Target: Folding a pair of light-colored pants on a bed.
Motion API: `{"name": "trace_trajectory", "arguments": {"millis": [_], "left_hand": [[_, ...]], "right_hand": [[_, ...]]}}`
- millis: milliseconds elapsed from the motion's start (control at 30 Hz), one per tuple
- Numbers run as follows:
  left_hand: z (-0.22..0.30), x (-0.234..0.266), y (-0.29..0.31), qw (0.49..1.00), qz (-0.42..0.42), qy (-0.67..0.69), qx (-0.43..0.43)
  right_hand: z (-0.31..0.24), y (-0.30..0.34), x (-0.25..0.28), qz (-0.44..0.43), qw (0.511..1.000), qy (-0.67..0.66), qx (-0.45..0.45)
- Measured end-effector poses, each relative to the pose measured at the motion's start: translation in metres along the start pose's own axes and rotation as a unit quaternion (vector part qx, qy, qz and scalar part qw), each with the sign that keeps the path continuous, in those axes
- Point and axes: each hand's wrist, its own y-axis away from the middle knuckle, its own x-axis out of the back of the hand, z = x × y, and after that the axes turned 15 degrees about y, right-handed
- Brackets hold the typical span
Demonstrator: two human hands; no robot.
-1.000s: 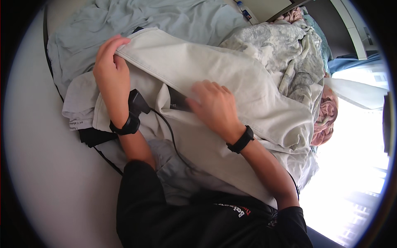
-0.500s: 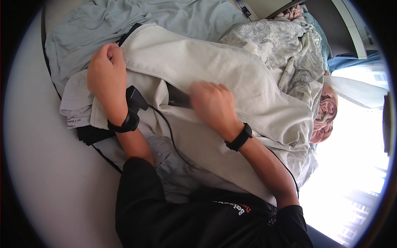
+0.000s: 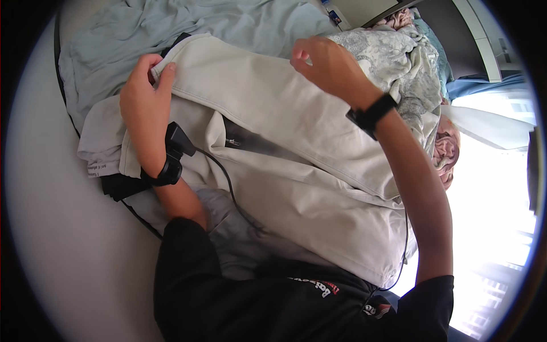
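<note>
A pair of cream trousers lies spread across the bed, one leg over the other. At the far left end of the upper leg, my left hand has its thumb and fingers around the hem. My right hand is at the far edge of that leg, fingers curled in toward the thumb. Whether cloth is between its fingertips I cannot make out. In the gap between the legs a dark strip with a small metallic piece shows.
A grey printed cover lies bunched at the far right, with pink cloth beside it. A pale blue-green sheet stretches behind. From a black device at my left wrist, a cable hangs over the trousers.
My right hand has moved up and to the right, from the middle of the trousers to their far edge. My left hand has stayed at the hem, its thumb now showing more.
</note>
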Motion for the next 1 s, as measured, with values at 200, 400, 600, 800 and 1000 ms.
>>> {"name": "trace_trajectory", "arguments": {"millis": [200, 400, 600, 800, 1000], "left_hand": [[0.012, 0.0, 0.003, 0.998, -0.024, 0.027, -0.055], [0.017, 0.005, 0.002, 0.996, 0.024, 0.075, -0.031], [0.021, 0.006, 0.001, 0.994, 0.078, 0.075, -0.02], [-0.002, -0.002, 0.0, 0.997, 0.024, 0.072, -0.023], [-0.014, -0.001, 0.002, 0.998, -0.015, -0.055, -0.031]], "right_hand": [[0.027, -0.035, -0.039, -0.323, 0.943, -0.054, -0.062], [0.015, -0.048, -0.064, -0.219, 0.961, -0.163, -0.053], [0.041, -0.057, -0.03, -0.08, 0.962, -0.234, -0.113], [0.056, -0.049, -0.004, 0.049, 0.959, -0.24, -0.143], [0.064, -0.009, -0.029, 0.009, 0.989, -0.105, -0.106]]}}
